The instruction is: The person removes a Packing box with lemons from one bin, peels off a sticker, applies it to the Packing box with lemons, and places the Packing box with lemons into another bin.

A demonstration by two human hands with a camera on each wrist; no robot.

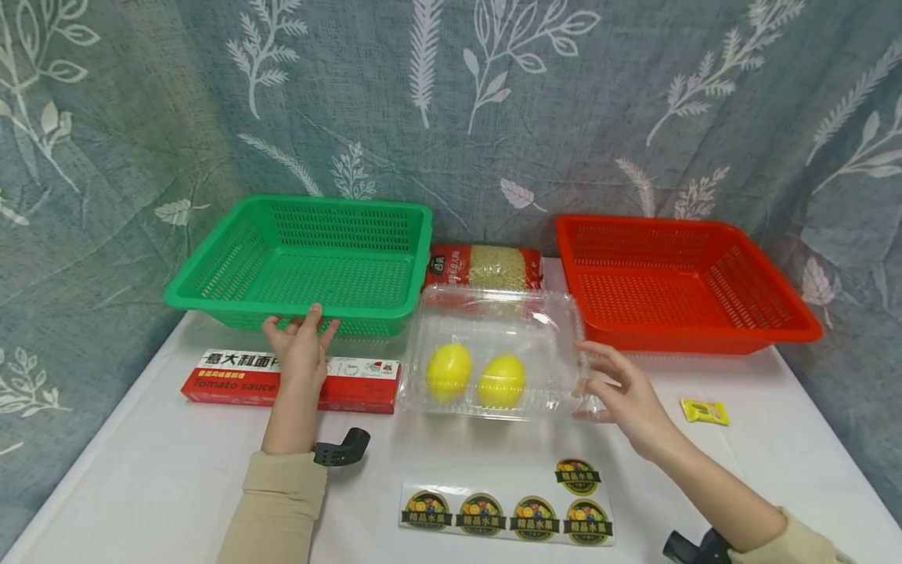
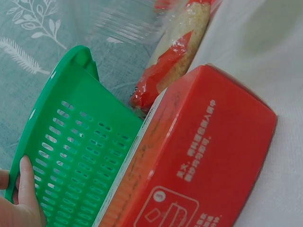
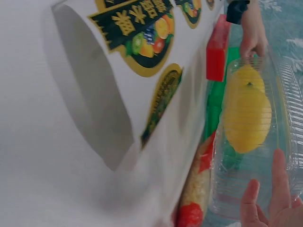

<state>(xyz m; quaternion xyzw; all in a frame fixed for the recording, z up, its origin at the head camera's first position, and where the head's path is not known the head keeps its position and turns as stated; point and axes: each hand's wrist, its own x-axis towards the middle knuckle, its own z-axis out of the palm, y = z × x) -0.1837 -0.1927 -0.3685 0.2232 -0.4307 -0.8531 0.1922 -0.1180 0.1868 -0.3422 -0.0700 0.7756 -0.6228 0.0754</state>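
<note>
In the head view, my left hand [image 1: 299, 352] is at the front rim of the green basket [image 1: 416, 313], pinching it between thumb and fingers. The left wrist view shows the thumb [image 2: 27, 182] against the basket's slotted outer wall. My right hand [image 1: 627, 395] holds the right edge of a clear plastic clamshell box [image 1: 543, 329], with its fingers spread along that side. Inside the box lie two yellow lemons [image 1: 449, 371]. Below my left hand lies a red-and-white pasta box [image 1: 359, 392], partly hidden by the wrist.
A red basket [image 1: 796, 313] stands at the back right. Between the baskets lies a bag of pasta [image 1: 496, 266], partly behind the clamshell. In front is a sheet of round fruit stickers [image 1: 535, 518]. A small yellow packet [image 1: 705, 411] lies at the right.
</note>
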